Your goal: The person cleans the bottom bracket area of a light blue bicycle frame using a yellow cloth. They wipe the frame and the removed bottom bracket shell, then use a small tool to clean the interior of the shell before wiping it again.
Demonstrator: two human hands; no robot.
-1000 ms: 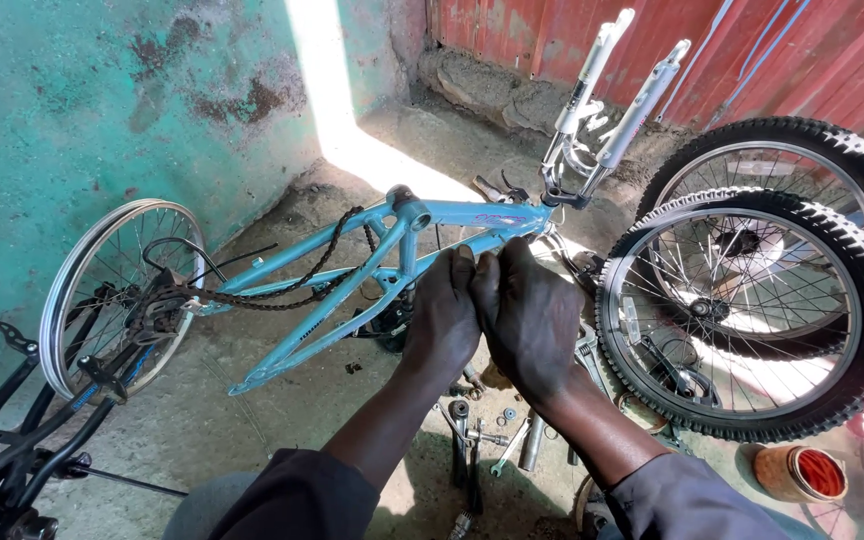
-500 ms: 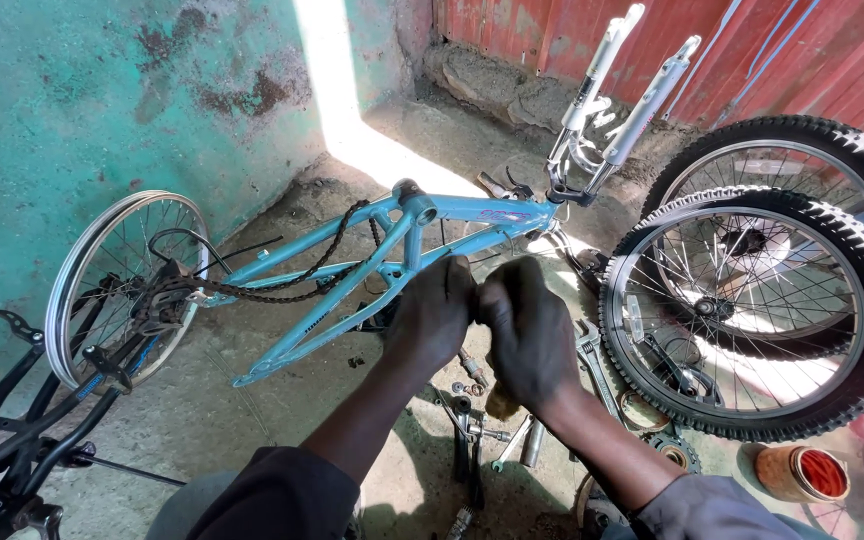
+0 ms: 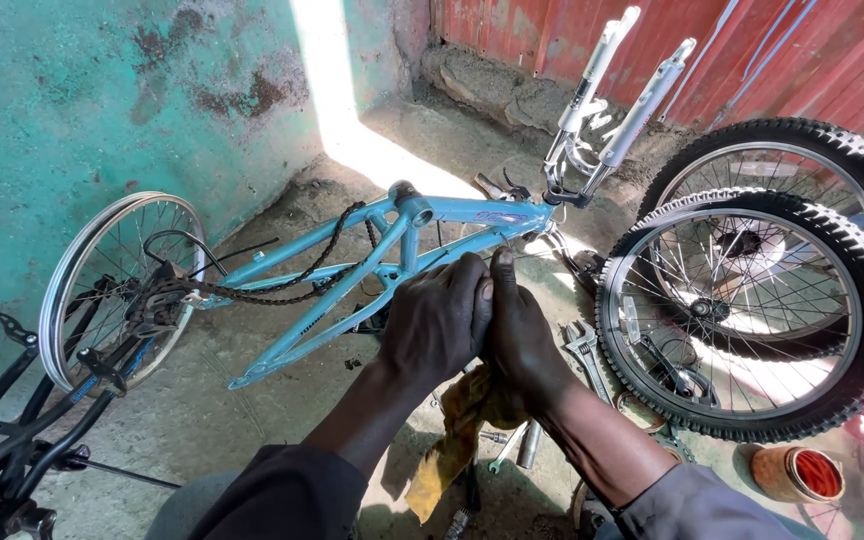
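Note:
A light blue bicycle frame (image 3: 452,212) lies upside down on the concrete floor, with a loose chain (image 3: 282,290) draped over it. My left hand (image 3: 437,325) and my right hand (image 3: 524,345) are pressed side by side, backs toward me, and their fingertips touch the frame's lower tube. Whatever sits between the palms is hidden. A yellow rag (image 3: 457,425) hangs or lies just below the hands, between my forearms. The frame's white fork legs (image 3: 617,95) point up at the far right.
A silver-rimmed rear wheel (image 3: 102,290) leans by the teal wall (image 3: 102,100) at the left. Two knobby-tyred wheels (image 3: 752,310) stand at the right against a red corrugated wall (image 3: 752,50). A wrench (image 3: 584,350), an orange tin (image 3: 797,472) and a black bicycle frame (image 3: 12,450) are near me.
My hands stay pressed together at the blue frame, and have shifted slightly along its tube. The view has moved a little.

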